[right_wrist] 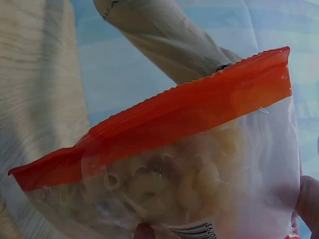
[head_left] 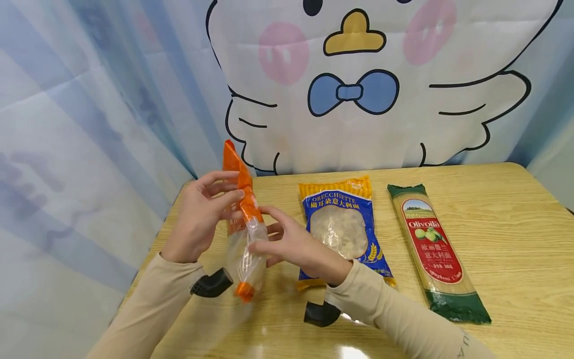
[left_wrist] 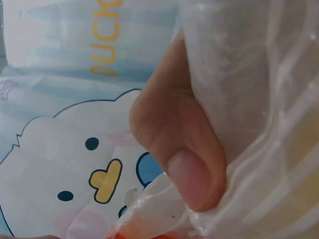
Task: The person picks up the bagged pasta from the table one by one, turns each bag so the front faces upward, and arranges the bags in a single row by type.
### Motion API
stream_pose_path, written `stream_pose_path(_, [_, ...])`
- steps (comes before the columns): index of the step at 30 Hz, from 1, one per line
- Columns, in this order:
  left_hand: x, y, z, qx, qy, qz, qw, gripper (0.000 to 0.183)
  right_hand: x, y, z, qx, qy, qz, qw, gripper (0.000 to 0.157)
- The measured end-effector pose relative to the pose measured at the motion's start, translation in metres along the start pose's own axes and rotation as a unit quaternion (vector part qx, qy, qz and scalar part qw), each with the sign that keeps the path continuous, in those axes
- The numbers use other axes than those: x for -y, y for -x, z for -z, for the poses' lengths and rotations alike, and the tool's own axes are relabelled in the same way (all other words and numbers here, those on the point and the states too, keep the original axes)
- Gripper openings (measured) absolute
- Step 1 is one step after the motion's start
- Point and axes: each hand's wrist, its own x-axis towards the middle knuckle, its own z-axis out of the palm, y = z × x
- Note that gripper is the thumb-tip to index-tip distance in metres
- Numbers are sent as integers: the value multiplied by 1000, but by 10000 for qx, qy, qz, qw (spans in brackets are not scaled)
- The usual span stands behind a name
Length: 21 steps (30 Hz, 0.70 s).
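A clear plastic bag of macaroni (head_left: 255, 239) with orange ends is held above the table's left part, turned edge-on in the head view. Its curved pasta tubes and a barcode show through the bag (right_wrist: 199, 174) in the right wrist view. My left hand (head_left: 199, 214) pinches the bag near its orange upper end. In the left wrist view, that hand's thumb (left_wrist: 192, 177) lies against the crinkled plastic. My right hand (head_left: 291, 242) grips the bag lower down from the right; its remaining fingers are partly hidden.
A blue and yellow orecchiette packet (head_left: 341, 224) lies right of the bag, partly behind my right wrist. Further right is a long spaghetti packet (head_left: 437, 249) with green ends. Both lie on the wooden table (head_left: 515, 224). A cartoon-printed curtain (head_left: 179, 75) hangs behind and at left.
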Motion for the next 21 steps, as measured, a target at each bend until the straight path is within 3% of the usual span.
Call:
stream_pose_path(7, [10,-8,-4,180,-71,355,9992,40,-6,1,1,47,-498,-234,9985,72])
stream_pose_path(15, [11,-16,-8,473,-406,299,9976,43,-9,0,4,-15,-1176,-278,9927,85])
stream_pose_path(21, [16,-20,-4,899,-671,450,9927,49,-12,-1,5,-8,-1518,-382,9877,82])
